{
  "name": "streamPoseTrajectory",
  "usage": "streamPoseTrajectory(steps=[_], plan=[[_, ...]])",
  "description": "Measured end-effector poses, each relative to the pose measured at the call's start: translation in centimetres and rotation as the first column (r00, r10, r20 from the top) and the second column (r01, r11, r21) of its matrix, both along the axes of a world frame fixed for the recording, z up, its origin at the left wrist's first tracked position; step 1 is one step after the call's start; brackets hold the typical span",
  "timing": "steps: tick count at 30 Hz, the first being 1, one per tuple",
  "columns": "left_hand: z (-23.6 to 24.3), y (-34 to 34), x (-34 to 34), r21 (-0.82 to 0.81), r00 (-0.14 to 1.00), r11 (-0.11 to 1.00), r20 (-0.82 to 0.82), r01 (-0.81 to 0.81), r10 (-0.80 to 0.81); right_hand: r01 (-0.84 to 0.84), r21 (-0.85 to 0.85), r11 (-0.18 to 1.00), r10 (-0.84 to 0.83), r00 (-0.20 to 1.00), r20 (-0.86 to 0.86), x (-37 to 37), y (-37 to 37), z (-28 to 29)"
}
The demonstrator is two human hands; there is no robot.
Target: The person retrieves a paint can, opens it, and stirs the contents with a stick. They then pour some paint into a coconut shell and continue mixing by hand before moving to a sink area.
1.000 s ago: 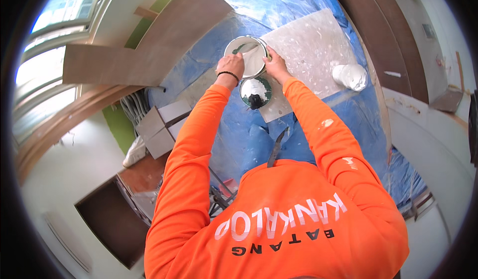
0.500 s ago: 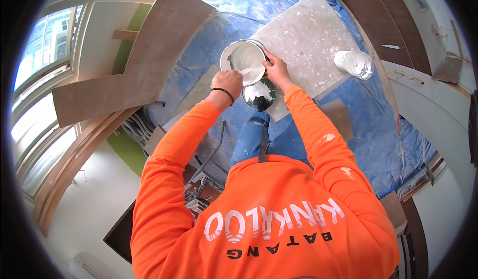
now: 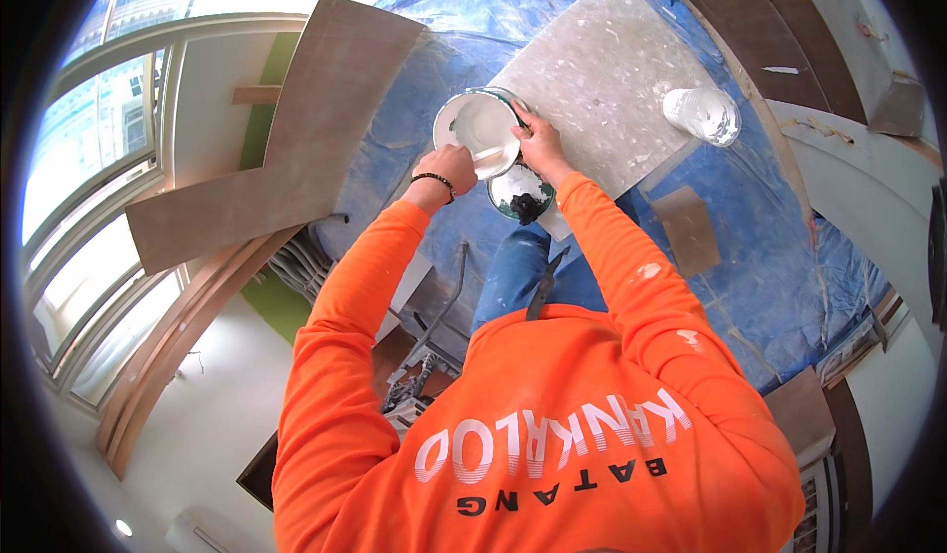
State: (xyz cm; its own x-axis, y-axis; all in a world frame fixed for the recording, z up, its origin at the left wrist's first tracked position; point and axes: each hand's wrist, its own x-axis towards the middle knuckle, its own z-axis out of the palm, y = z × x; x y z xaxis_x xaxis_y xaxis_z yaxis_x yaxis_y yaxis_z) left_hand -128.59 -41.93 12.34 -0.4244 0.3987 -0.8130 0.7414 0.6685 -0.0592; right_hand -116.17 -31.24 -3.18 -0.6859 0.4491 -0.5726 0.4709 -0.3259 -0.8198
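Note:
My left hand [image 3: 449,168] is closed on a pale flat stirring tool [image 3: 488,155], which reaches into a round bucket [image 3: 473,122] of white paste. My right hand [image 3: 541,145] grips the right rim of that bucket, which is tilted toward me. Just below it is a second round container [image 3: 505,186] with white material and a crumpled black lump [image 3: 526,208] on its near side.
A pale spattered board [image 3: 602,70] lies on blue sheeting [image 3: 740,287], carrying a white cylindrical container [image 3: 695,116] at right. Large brown panels [image 3: 326,99] lean near windows at left. A hose coil [image 3: 301,262], metal tubing [image 3: 459,277] and a small brown board [image 3: 686,227] lie nearby.
The bucket has shifted slightly left and down, still in my right hand. My left hand has dropped with the tool toward the bucket's lower edge, and the view has shifted.

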Motion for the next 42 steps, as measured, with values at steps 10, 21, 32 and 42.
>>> streamPoseTrajectory(steps=[10, 21, 32, 42], plan=[[-0.1, -0.4, -1.1, 0.087, 0.976, 0.995, -0.217, 0.047, -0.027, -0.031, -0.042, 0.999, 0.031, 0.999, 0.012, 0.2, 0.1, -0.9], [-1.6, -0.5, 0.0, 0.188, 0.953, 0.979, -0.302, 0.078, -0.018, -0.027, -0.091, 0.996, 0.031, 0.999, 0.040, 0.0, 0.7, 0.5], [-2.5, -0.5, 3.0, 0.289, 0.948, 0.947, -0.315, 0.140, -0.043, 0.012, -0.078, 0.997, -0.014, 1.000, -0.026, 0.3, 0.4, -1.1], [-1.7, -1.0, 2.7, 0.214, 0.968, 0.951, -0.167, 0.222, -0.188, -0.041, 0.041, 0.998, 0.040, 0.999, 0.024, 0.2, 0.8, 0.7]])
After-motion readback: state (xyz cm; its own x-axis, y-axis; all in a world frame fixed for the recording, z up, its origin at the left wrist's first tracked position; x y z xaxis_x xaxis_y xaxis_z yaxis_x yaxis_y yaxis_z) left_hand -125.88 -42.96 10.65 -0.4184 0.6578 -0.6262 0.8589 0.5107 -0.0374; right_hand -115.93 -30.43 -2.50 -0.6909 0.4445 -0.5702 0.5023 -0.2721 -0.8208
